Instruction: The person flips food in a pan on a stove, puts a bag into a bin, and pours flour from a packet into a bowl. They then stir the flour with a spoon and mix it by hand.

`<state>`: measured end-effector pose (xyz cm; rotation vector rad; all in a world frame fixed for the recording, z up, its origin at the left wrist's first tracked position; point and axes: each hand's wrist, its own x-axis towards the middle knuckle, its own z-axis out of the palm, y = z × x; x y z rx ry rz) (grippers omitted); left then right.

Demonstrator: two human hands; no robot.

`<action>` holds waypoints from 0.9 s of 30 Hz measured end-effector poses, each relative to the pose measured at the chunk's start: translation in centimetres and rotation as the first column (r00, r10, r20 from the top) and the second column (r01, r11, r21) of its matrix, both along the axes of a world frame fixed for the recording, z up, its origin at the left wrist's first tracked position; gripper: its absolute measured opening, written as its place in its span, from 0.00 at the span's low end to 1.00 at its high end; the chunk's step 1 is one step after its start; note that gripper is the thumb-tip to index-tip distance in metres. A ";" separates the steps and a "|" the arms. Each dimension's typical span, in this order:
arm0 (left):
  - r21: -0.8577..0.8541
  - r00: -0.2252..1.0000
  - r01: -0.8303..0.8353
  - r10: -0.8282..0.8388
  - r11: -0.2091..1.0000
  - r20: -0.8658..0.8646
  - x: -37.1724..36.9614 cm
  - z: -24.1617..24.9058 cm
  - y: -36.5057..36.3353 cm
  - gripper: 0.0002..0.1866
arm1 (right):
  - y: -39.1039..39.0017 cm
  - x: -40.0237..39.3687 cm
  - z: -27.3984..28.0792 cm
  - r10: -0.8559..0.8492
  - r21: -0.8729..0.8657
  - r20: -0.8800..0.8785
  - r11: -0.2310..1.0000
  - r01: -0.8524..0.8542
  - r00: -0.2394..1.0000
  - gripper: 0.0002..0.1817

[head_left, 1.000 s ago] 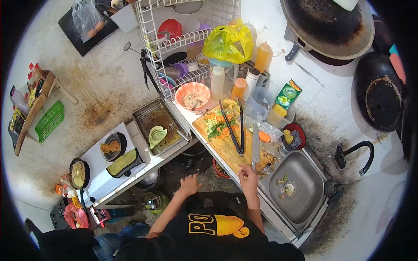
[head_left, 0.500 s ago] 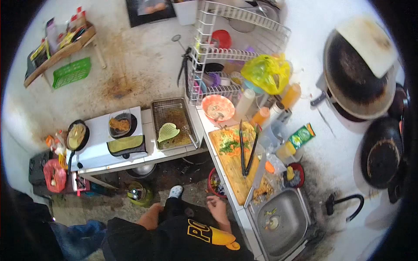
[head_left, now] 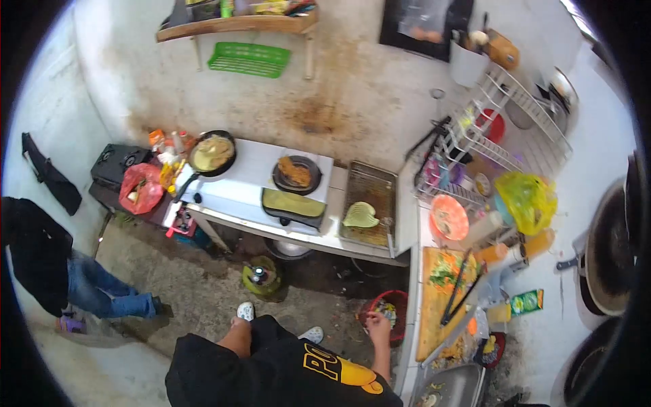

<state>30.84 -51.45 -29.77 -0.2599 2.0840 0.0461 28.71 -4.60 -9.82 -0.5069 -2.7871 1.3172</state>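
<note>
My left hand (head_left: 239, 328) hangs low by my left thigh, nearest to the floor and a white clog (head_left: 246, 311); its fingers are hidden. My right hand (head_left: 378, 327) is loosely open, fingers slightly curled, with nothing visible in it. It appears over the near edge of a red waste basket (head_left: 401, 331) holding scraps. To its right, a wooden cutting board (head_left: 428, 319) bears shredded vegetables (head_left: 445, 270), black tongs (head_left: 460, 288) and a knife (head_left: 447, 337). Ahead, a frying pan (head_left: 212, 154) with food sits on the stove (head_left: 241, 183), beside a dark plate (head_left: 276, 178) of fried food.
A metal tray (head_left: 371, 184) holds a light-green slotted strainer (head_left: 361, 215). A green gas cylinder (head_left: 262, 276) stands under the counter. Another person (head_left: 41, 254) is at the far left. The sink (head_left: 447, 386), dish rack (head_left: 505, 122) and sauce bottles (head_left: 493, 254) are right.
The view has swung left, so the stove and counter appear further right and more of the other person shows. My right hand has shifted to the waste basket's near side in view.
</note>
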 end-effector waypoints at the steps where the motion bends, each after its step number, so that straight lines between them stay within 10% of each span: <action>1: -0.019 0.971 0.237 -0.236 0.971 0.047 0.6 0.1 -1.1 0.21 | -0.7 -1.2 0.3 -0.024 -0.036 -0.005 0.999 0.024 1.000 0.09; 2: -0.025 0.883 0.463 -0.459 0.886 0.101 -1.0 -1.6 -4.7 0.22 | -1.7 -2.8 0.8 -0.050 -0.076 -0.007 0.996 0.050 0.999 0.09; 5: 0.235 0.981 -0.105 0.140 0.966 -0.136 -4.1 -2.0 -4.5 0.24 | -6.0 -8.0 1.0 -0.048 0.046 0.029 0.998 0.046 0.998 0.06; 6: 0.535 0.908 0.251 -0.005 0.807 -0.419 -3.9 -1.6 -7.7 0.24 | -8.2 -10.1 1.0 -0.039 0.060 0.045 0.998 0.036 0.998 0.05; 7: 0.605 0.799 -0.401 0.586 0.688 -0.136 -4.1 1.3 -7.4 0.22 | -10.8 -12.4 0.5 -0.010 0.056 -0.024 0.998 0.011 1.000 0.05; 8: 0.671 0.833 -0.321 0.536 0.669 -0.137 -4.6 2.7 -9.4 0.21 | -13.7 -14.0 -0.5 0.014 0.057 -0.077 0.998 -0.009 0.997 0.06; 9: 0.547 0.869 0.276 0.038 0.791 -0.494 -4.4 0.8 -11.8 0.21 | -17.1 -16.0 -1.5 0.031 0.061 -0.037 0.998 -0.029 0.999 0.07; 10: 0.542 0.876 0.261 0.040 0.799 -0.480 -3.5 1.2 -13.8 0.21 | -20.5 -18.3 -2.4 0.050 0.069 0.001 0.996 -0.050 0.999 0.08; 13: 0.598 0.853 -0.331 0.502 0.730 -0.141 -2.2 3.9 -19.8 0.23 | -33.0 -23.1 -5.9 0.224 -0.072 -0.037 0.972 -0.226 0.974 0.08; 14: 0.522 0.814 -0.412 0.559 0.747 -0.158 -1.4 3.4 -22.5 0.23 | -38.1 -23.4 -2.7 0.278 -0.358 0.072 0.904 -0.236 0.958 0.09; 16: 0.628 0.490 -0.638 0.864 0.446 -0.116 1.3 3.9 -27.7 0.18 | -45.5 -25.9 -5.3 0.464 -0.727 0.303 0.678 -0.113 0.832 0.11; 20: 0.765 -0.092 -0.634 0.993 -0.111 0.069 5.6 7.3 -36.1 0.14 | -57.5 -29.6 -6.7 0.539 -0.829 0.516 0.510 0.230 0.665 0.16; 27: 0.635 -0.331 -0.717 0.942 -0.288 0.055 6.4 11.2 -41.4 0.17 | -69.5 -38.2 -12.0 0.471 -0.778 0.618 0.257 0.573 0.629 0.22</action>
